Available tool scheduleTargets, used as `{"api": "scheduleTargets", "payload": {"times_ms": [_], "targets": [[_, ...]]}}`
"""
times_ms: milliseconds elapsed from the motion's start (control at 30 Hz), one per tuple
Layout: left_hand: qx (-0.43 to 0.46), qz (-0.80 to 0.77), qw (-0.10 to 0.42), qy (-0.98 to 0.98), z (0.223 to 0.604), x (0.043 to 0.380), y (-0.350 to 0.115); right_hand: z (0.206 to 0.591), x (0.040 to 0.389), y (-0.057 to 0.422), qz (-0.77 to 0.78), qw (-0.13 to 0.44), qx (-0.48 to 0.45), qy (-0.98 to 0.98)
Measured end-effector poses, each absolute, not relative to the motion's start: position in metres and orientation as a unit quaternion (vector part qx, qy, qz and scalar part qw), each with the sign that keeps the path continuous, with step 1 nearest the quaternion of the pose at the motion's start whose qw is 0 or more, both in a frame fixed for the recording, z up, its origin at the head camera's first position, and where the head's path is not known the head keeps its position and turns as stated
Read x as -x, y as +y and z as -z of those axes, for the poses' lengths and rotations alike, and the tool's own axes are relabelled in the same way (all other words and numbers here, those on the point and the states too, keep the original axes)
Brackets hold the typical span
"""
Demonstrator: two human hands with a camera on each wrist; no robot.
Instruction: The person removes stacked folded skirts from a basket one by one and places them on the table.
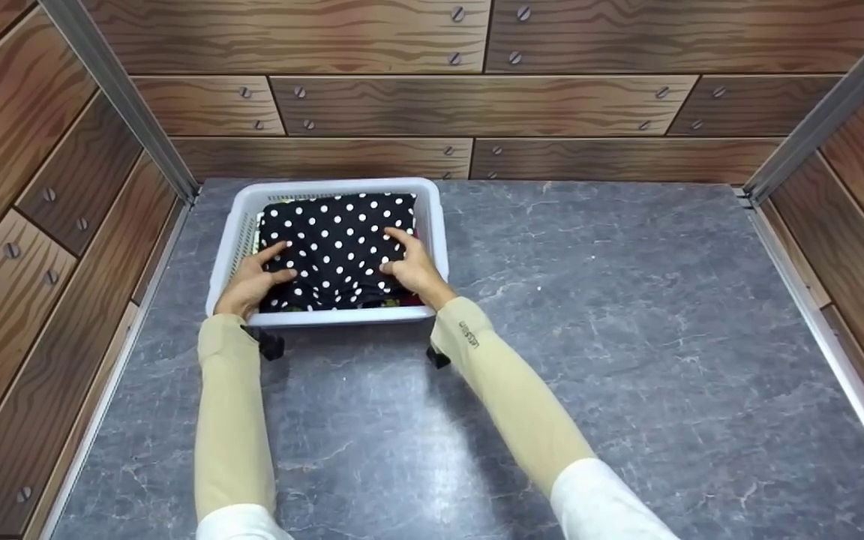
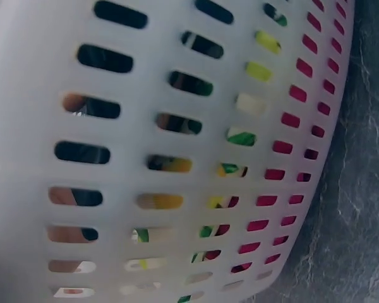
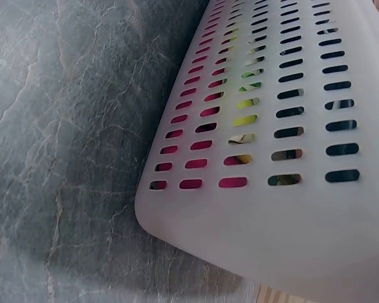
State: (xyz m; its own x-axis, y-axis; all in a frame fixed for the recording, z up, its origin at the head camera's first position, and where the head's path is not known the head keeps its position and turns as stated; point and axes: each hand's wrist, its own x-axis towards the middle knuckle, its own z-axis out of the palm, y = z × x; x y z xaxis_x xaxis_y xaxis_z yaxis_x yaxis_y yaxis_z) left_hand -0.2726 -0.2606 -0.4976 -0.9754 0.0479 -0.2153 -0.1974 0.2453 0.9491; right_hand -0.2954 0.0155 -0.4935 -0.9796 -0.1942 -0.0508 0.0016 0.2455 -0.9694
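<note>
A white plastic basket [image 1: 334,318] with slotted walls stands at the left of the grey floor panel. On top inside it lies a folded black cloth with white polka dots [image 1: 338,225]. My left hand [image 1: 247,287] rests on the left side of this cloth, thumb and forefinger spread over it. On the opposite side my right hand [image 1: 417,271] touches the cloth in the same way, fingers apart. Both wrists pass over the basket's near rim. Through the slots of the basket wall [image 2: 123,180] in the left wrist view, pink, green and yellow fabric shows under the dark cloth.
Grey marbled surface [image 1: 597,322] extends right of the basket and in front of it. Wood-patterned panels [image 1: 469,105] enclose the back and both sides, with metal strips [image 1: 814,315] along the edges. In the right wrist view, the basket's front wall [image 3: 290,221] fills the right side.
</note>
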Motion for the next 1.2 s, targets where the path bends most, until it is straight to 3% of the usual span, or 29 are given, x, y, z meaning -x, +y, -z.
{"api": "scheduleTargets", "payload": {"times_ms": [533,1200], "targets": [[0.015,-0.610,0.030,0.792,0.461,0.265,-0.245,0.460,0.294,0.048,0.655,0.049,0.098,0.747],[-0.056,-0.648,0.011,0.759,0.442,0.263,-0.137,0.448,0.273,0.163,0.690,-0.021,0.087,0.719]]}}
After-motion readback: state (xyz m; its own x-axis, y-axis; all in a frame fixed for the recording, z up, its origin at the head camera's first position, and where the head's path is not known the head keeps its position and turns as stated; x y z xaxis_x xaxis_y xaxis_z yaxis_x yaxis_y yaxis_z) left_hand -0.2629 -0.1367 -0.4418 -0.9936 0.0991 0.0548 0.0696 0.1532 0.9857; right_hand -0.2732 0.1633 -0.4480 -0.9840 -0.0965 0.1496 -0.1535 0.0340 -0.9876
